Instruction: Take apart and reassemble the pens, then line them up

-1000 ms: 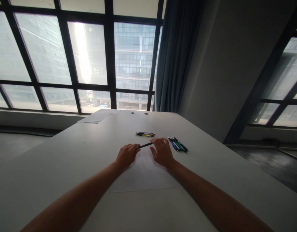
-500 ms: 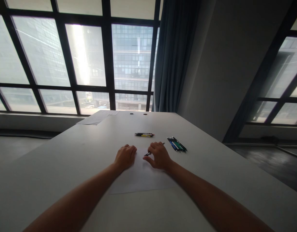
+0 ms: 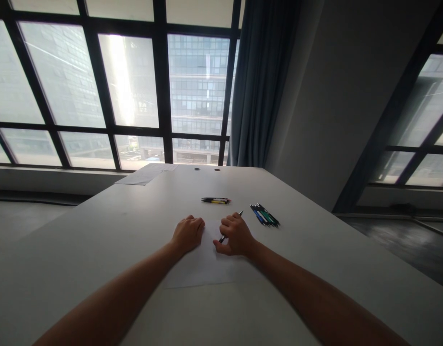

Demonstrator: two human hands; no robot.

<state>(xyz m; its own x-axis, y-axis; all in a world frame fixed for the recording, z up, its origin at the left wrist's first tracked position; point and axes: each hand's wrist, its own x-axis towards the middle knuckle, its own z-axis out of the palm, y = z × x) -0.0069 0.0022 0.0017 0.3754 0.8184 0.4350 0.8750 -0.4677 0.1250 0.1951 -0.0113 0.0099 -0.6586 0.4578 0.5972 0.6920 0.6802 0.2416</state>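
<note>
Gripping the black pen (image 3: 229,229) now in your closed right hand (image 3: 234,235), tip lowered onto the paper (image 3: 203,264); your left hand (image 3: 187,234) rests loosely curled beside it, empty.

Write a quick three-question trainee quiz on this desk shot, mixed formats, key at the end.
1. True or false: the right hand holds a black pen.
2. The left hand rests on: A) the sheet of paper B) the curtain C) the green and blue pens
3. Fill in: the pen group with a yellow one lies ____ the hands, toward the window.

Key: 1 true; 2 A; 3 beyond
</note>
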